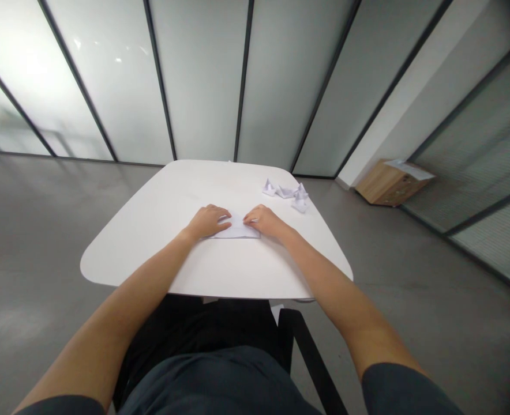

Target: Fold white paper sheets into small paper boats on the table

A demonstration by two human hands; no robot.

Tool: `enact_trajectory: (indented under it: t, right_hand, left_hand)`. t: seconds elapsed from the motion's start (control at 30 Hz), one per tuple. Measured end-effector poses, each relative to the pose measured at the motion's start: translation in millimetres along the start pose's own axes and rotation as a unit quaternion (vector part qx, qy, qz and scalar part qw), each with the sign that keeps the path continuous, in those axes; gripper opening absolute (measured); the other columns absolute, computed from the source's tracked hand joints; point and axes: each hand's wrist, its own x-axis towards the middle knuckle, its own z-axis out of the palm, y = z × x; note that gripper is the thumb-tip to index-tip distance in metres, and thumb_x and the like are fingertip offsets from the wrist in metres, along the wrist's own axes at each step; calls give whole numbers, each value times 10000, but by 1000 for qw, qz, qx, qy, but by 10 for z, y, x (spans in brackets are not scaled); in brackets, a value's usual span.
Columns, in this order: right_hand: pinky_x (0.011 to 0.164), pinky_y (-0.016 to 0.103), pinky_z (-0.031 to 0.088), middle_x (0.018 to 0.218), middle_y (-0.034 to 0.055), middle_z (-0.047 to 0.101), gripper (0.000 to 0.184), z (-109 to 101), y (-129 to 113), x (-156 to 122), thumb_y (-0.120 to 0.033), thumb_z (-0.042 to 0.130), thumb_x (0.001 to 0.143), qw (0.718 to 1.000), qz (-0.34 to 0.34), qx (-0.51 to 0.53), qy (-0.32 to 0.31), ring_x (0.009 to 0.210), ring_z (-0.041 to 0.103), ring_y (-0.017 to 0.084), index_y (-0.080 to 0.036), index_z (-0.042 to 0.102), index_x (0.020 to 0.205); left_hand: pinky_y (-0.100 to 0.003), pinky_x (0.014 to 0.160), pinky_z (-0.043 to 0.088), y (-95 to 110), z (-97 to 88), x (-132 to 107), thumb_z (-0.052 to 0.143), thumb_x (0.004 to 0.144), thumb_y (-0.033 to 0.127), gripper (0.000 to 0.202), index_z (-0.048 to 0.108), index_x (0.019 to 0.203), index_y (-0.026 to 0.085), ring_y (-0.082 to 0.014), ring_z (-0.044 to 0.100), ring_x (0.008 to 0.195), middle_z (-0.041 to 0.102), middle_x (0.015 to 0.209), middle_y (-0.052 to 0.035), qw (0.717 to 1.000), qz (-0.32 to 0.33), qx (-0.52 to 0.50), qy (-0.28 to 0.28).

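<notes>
A folded sheet of white paper (236, 229) lies flat on the white table in front of me, its long near edge facing my body. My left hand (210, 221) is closed on the left part of the sheet, with a small gap showing between thumb and fingertips. At the upper right part of the paper, my right hand (261, 220) has its fingers bent and pressed together on it. Finger contact underneath is hidden. Beyond my right hand stand several folded white paper pieces (286, 192), grouped close together with pointed tips.
The white table (151, 230) has rounded corners. A black chair armrest (309, 351) is below its near edge on the right. Frosted glass panels (203, 80) rise behind. A wooden cabinet (389, 183) with something pale on top stands at the right wall.
</notes>
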Motion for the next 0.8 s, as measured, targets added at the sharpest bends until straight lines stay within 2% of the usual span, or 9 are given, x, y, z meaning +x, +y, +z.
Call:
enact_trajectory:
  t: [0.13, 0.23, 0.33, 0.47, 0.57, 0.7, 0.8]
  right_hand:
    - [1126, 417, 493, 1212, 31, 817, 315, 0, -104, 2, -126, 642, 914, 999, -40, -28, -22, 1217, 703, 260, -269, 859, 1092]
    - [1156, 426, 479, 1278, 51, 794, 263, -5, -162, -23, -265, 657, 980, 999, -36, -30, -25, 1264, 684, 269, -258, 840, 1169]
    - [1177, 418, 470, 1356, 58, 760, 312, -25, -200, -47, -405, 702, 979, 999, -16, -23, -28, 1297, 677, 273, -274, 814, 1238]
    - [1213, 465, 439, 1443, 99, 704, 530, -39, -221, -57, -557, 810, 877, 998, -6, -38, -56, 1377, 623, 346, -254, 784, 1311]
    - [1218, 500, 430, 1479, 128, 674, 670, -12, -224, -55, -632, 860, 795, 998, -1, -39, -57, 1386, 608, 389, -234, 774, 1327]
    - [1216, 465, 424, 1460, 118, 690, 616, 30, -237, -50, -651, 796, 857, 998, -3, -43, -38, 1371, 621, 359, -244, 769, 1318]
    - [1205, 453, 432, 1459, 126, 689, 613, 33, -263, -47, -653, 758, 893, 998, -5, -54, -35, 1365, 626, 351, -232, 750, 1339]
  left_hand:
    - [-456, 1076, 481, 43, -16, -16, 649, 963, 517, 363, 722, 1228, 280, -307, 629, 1215, 718, 1322, -78, 999, -5, 4, 35]
    - [-452, 1028, 496, 70, -25, -18, 643, 967, 486, 287, 735, 1113, 256, -301, 648, 1107, 731, 1173, -93, 999, 1, 10, 44]
    - [-429, 1005, 503, 58, -37, -17, 568, 1012, 474, 285, 741, 1052, 251, -281, 661, 1057, 735, 1083, -86, 999, 11, -8, 30]
    - [-411, 1053, 476, -12, -87, -44, 503, 1048, 522, 377, 747, 1124, 245, -266, 670, 1117, 748, 1171, -85, 998, 41, -35, -9]
    - [-439, 1126, 421, -47, -131, -87, 561, 1003, 638, 472, 740, 1236, 267, -294, 633, 1233, 727, 1314, -85, 996, 61, -30, -52]
    - [-478, 1128, 415, -26, -148, -127, 674, 864, 777, 652, 733, 1299, 295, -347, 574, 1294, 658, 1427, -108, 998, 36, -24, -50]
    - [-478, 1094, 440, -19, -151, -127, 684, 844, 789, 696, 737, 1325, 290, -354, 583, 1250, 652, 1404, -130, 998, 28, -20, -55]
